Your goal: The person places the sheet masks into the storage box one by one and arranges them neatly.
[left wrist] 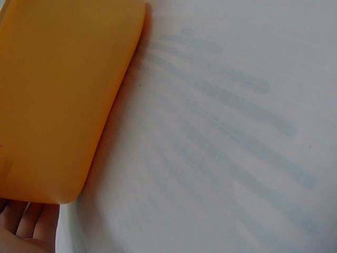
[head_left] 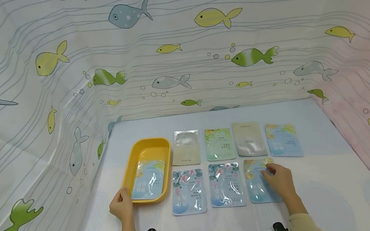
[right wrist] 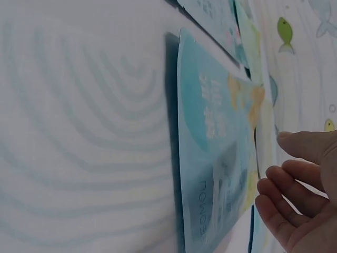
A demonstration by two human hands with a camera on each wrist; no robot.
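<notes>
My left hand [head_left: 122, 207] grips the lower-left rim of a yellow tray [head_left: 131, 170], which holds a blue packet with yellow flowers [head_left: 148, 179]. In the left wrist view, the fingers of that hand [left wrist: 32, 226] lie against the end of the tray [left wrist: 58, 100]. My right hand [head_left: 281, 180] is at the upper right of another blue packet with yellow flowers [head_left: 257, 188], rightmost in the front row. The right wrist view has this hand [right wrist: 300, 195] beside the packet [right wrist: 202, 142], fingers loosely bent, a gap between thumb and fingers, and nothing held.
Two blue packets with pink flowers [head_left: 188, 200] [head_left: 227, 192] lie between tray and right hand. Behind are a silver-beige packet [head_left: 185, 149], a green one [head_left: 219, 146], another silver-beige one [head_left: 249, 140] and a blue one [head_left: 283, 141]. Fish-print cloth [head_left: 202, 89] surrounds the table.
</notes>
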